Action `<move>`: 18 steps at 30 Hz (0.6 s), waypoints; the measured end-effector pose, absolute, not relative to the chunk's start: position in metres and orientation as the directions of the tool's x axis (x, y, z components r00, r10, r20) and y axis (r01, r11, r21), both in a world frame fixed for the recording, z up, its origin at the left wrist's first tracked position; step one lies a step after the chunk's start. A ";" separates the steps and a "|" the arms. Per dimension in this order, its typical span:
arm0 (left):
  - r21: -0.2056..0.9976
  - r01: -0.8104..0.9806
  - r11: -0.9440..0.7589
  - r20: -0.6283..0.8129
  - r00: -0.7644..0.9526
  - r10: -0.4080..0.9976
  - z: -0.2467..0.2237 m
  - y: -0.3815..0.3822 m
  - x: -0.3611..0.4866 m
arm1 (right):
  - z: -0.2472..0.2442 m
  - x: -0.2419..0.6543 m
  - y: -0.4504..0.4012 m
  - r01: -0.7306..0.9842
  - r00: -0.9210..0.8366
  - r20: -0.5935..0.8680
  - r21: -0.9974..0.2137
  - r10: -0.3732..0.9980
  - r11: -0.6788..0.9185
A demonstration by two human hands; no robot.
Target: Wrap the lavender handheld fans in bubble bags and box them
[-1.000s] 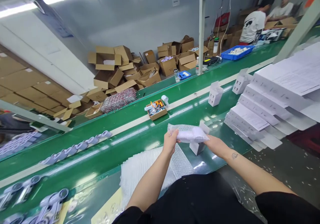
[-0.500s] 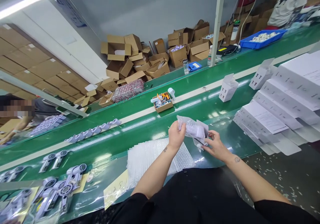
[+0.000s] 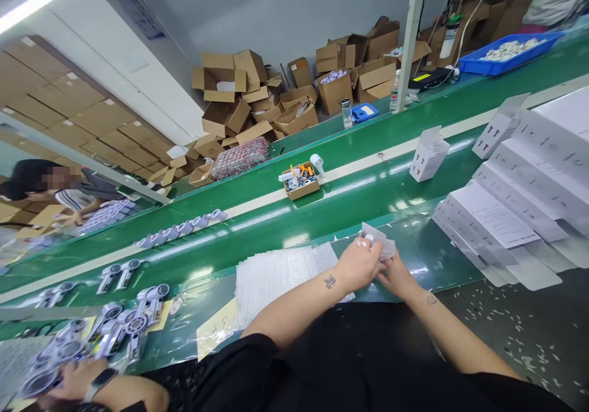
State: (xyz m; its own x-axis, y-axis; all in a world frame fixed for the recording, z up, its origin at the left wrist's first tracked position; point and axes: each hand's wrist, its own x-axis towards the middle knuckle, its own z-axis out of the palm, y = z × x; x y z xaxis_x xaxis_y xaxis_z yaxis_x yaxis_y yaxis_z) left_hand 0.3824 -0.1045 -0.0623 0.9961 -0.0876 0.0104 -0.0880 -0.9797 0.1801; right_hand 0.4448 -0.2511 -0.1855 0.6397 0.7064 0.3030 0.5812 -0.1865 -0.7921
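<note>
A small white box (image 3: 388, 249) with its flap up is between my two hands, near the front edge of the bench. My left hand (image 3: 361, 262) is closed at the box's opening, over a whitish item that my fingers mostly hide. Lower on the right side, my right hand (image 3: 396, 275) holds the box, its fingers partly behind it. Beneath my left forearm lies a fanned stack of bubble-wrap bags (image 3: 271, 277).
White cartons (image 3: 494, 219) are stacked at the right; an open white box (image 3: 427, 157) stands on the belt. A small parts box (image 3: 301, 185) sits ahead. Purple-grey devices (image 3: 133, 326) lie at left, where another person's watch-wearing hand (image 3: 78, 378) touches them. Another person is further back.
My left hand has moved right and down to the box, and the bubble-wrapped item is now mostly out of sight. Another person's hand has appeared at lower left. The view has shifted slightly.
</note>
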 end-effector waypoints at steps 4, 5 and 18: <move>0.055 -0.166 -0.985 0.046 0.985 -0.164 -0.083 -0.104 0.355 | -0.190 0.447 -0.252 0.553 0.633 0.260 -0.811 0.730 -0.190; 0.029 -0.153 -0.988 0.036 0.988 -0.152 -0.087 -0.103 0.351 | -0.191 0.446 -0.251 0.555 0.620 0.248 -0.809 0.744 -0.192; 0.178 0.407 -0.896 -0.424 0.853 0.304 -0.151 -0.078 0.289 | -0.140 0.632 -0.176 0.508 0.725 0.127 -0.762 0.677 -0.401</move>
